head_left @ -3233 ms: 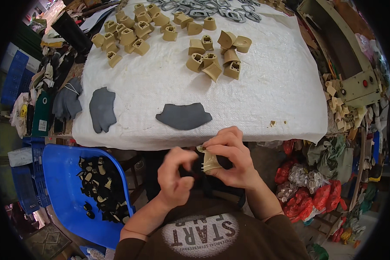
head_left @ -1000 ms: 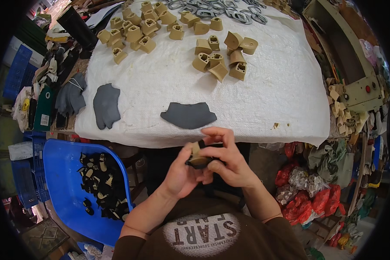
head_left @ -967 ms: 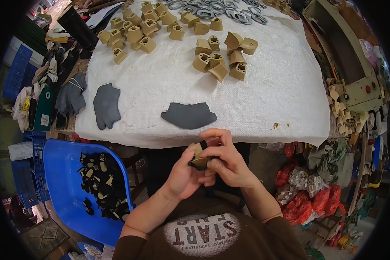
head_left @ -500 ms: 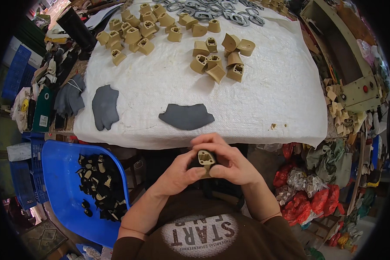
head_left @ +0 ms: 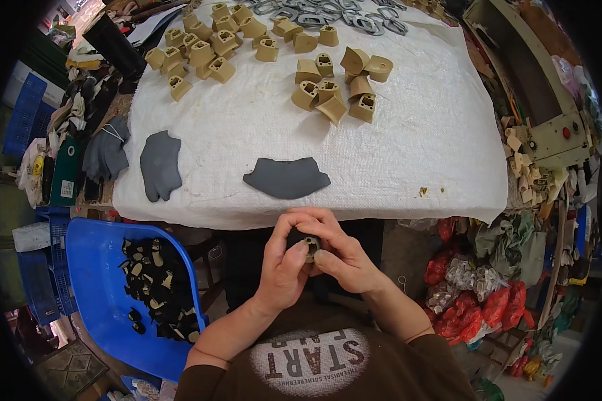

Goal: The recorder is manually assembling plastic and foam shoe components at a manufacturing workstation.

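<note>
Both hands meet just below the table's front edge, closed around one small tan heel block [head_left: 310, 244] partly wrapped in dark grey material. My left hand [head_left: 282, 264] cups it from the left with the thumb on top. My right hand [head_left: 338, 250] grips it from the right, fingers curled over it. Most of the block is hidden by my fingers. On the white cloth [head_left: 435, 147] right above the hands lies a flat dark grey cut piece [head_left: 286, 178]. A second grey piece [head_left: 160, 164] lies further left.
Two clusters of tan heel blocks [head_left: 338, 83] [head_left: 201, 50] sit on the far cloth, with grey metal rings [head_left: 328, 13] behind. A blue tub [head_left: 97, 267] holding dark covered pieces stands lower left. Grey gloves [head_left: 106, 155] lie at the left; a machine [head_left: 548, 127] and bagged scraps [head_left: 475, 301] at the right.
The block has been turned between my hands and brought slightly lower and closer to my body. The dark wrap now covers more of it. Things on the table stayed put.
</note>
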Available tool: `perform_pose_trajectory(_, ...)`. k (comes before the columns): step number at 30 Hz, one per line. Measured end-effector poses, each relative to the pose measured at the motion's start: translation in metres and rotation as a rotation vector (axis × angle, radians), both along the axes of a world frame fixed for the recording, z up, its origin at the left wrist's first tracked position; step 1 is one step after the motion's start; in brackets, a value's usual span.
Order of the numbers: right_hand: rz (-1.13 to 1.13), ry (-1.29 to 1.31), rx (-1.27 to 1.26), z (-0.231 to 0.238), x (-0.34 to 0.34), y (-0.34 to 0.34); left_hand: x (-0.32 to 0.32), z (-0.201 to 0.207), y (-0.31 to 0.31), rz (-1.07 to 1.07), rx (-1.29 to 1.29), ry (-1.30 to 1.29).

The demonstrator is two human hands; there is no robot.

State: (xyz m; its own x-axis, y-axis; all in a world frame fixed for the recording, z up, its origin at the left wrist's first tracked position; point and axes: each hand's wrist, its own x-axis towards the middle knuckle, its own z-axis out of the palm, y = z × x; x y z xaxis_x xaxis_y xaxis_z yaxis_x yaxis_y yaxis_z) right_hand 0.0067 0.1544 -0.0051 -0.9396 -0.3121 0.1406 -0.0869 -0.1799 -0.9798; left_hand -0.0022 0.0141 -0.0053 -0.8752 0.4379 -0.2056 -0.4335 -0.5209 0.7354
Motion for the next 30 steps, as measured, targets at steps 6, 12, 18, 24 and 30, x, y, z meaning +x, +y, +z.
perform_pose_trajectory(6, -0.127, -0.07, -0.059, -0.004, 0.006, -0.007, 0.006, -0.002, 0.005, 0.06, -0.078, 0.071)
perform_pose_trajectory(12, -0.063, -0.105, -0.142, -0.005, -0.018, 0.008, -0.005, -0.003, -0.002, -0.255, 0.15, 0.085)
perform_pose_trajectory(18, 0.201, -0.32, -0.239, 0.005, -0.032, 0.016, -0.002, 0.0, 0.0, -0.319, -0.047, 0.165)
perform_pose_trajectory(24, 0.001, -0.185, -0.055, 0.008, -0.018, 0.006, 0.003, -0.002, -0.004, -0.251, -0.088, 0.057)
perform_pose_trajectory(30, -0.206, 0.081, 0.116, -0.009, -0.003, -0.002, -0.004, -0.002, -0.002, -0.163, -0.033, 0.07)
